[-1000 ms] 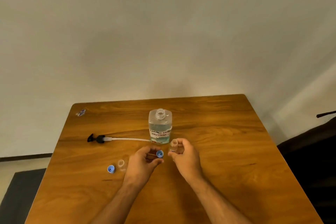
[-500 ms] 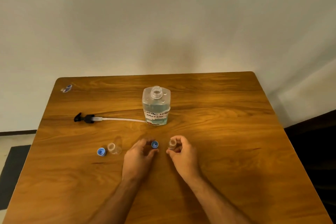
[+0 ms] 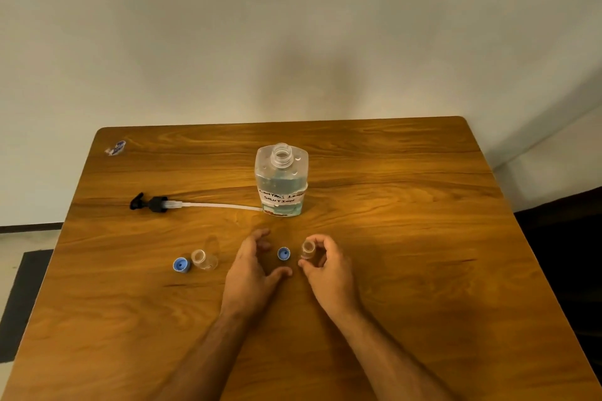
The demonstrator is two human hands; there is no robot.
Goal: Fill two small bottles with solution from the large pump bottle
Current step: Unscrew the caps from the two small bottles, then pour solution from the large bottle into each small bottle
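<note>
Clear plastic, both small bottles uncapped near the large pump bottle (image 3: 281, 180).

Your right hand (image 3: 329, 270) pinches one tiny clear bottle (image 3: 307, 248) just in front of the large bottle; your left hand (image 3: 250, 265) lies relaxed, released, beside a blue cap (image 3: 283, 253). The other small clear bottle (image 3: 203, 259) stands left-front on the wooden worktop (image 3: 407, 238). These look light and tippy: grip the body low, gently.

Dim warm light, soft focus
</note>
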